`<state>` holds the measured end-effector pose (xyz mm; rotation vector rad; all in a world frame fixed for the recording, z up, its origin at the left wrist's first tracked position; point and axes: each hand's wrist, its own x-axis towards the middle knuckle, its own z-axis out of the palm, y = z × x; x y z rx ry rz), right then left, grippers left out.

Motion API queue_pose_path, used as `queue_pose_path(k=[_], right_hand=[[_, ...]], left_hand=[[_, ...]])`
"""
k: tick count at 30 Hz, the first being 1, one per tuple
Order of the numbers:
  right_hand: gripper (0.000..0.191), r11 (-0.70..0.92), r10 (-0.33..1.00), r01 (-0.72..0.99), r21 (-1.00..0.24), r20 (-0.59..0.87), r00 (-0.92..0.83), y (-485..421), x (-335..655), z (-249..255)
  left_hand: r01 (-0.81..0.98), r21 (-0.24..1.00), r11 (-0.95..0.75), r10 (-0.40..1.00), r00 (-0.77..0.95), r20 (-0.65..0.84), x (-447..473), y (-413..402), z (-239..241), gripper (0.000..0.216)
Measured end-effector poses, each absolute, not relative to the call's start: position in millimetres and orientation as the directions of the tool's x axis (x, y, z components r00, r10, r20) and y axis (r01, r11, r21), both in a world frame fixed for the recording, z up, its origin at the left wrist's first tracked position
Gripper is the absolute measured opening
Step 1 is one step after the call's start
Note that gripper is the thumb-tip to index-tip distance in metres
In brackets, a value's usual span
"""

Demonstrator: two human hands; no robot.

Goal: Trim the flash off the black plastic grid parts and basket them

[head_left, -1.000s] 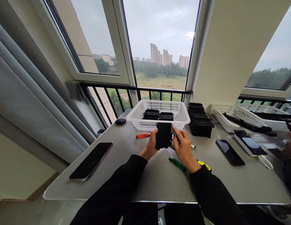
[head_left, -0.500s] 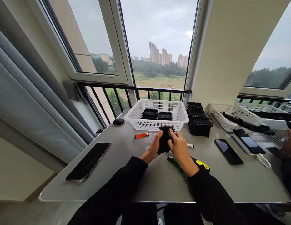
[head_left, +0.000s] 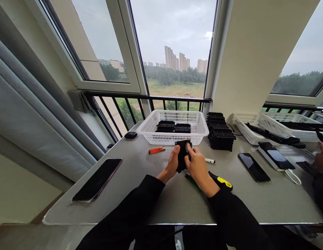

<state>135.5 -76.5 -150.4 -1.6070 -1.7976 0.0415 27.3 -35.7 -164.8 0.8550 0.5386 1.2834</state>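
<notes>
Between my hands, above the table, is a flat black plastic part [head_left: 180, 158] with toothed edges, tilted up. My left hand [head_left: 172, 163] grips its left side, thumb lying on the face. The fingers of my right hand [head_left: 198, 166] are closed and pressed at the part's upper right, around a small greyish piece [head_left: 186, 146] too hidden to name. Just beyond stands a white basket [head_left: 174, 139] with similar black parts [head_left: 182, 128] inside. Under my right wrist lie a green-handled tool [head_left: 190, 178], partly covered, and a black and yellow tool handle [head_left: 223, 182].
An orange tool [head_left: 156, 150] and a white pen-like stick [head_left: 210, 160] lie near the basket. Stacked black parts [head_left: 221, 137] stand to its right. Phones lie left [head_left: 99, 180] and right [head_left: 253, 167]. A co-worker's hand [head_left: 321, 159] shows at the right edge.
The view has shifted very slightly. Both hands keep nearly the same place and hold on the black part, with only a small movement of the right fingers against it.
</notes>
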Motion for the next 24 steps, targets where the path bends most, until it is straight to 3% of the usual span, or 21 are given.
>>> queue_pose_path(k=[5,11,18,24], right_hand=[[0.049,0.305,0.832,0.751,-0.585,0.548,0.089,-74,134,-154],[0.047,0.305,0.818,0.702,-0.644,0.555,0.153,-73,132,-159],[0.049,0.321,0.788,0.723,-0.612,0.596,0.155,-74,140,-158],[0.048,0.259,0.825,0.815,-0.518,0.558,0.092,-79,136,-152]], left_hand=[[-0.560,0.828,-0.017,0.966,0.204,0.158,29,-38,-163,0.061],[-0.481,0.864,-0.150,0.958,0.145,0.246,30,-39,-166,0.057],[-0.522,0.852,-0.050,0.959,0.213,0.186,28,-41,-158,0.046],[-0.583,0.809,0.071,0.964,0.250,0.095,27,-44,-154,0.051]])
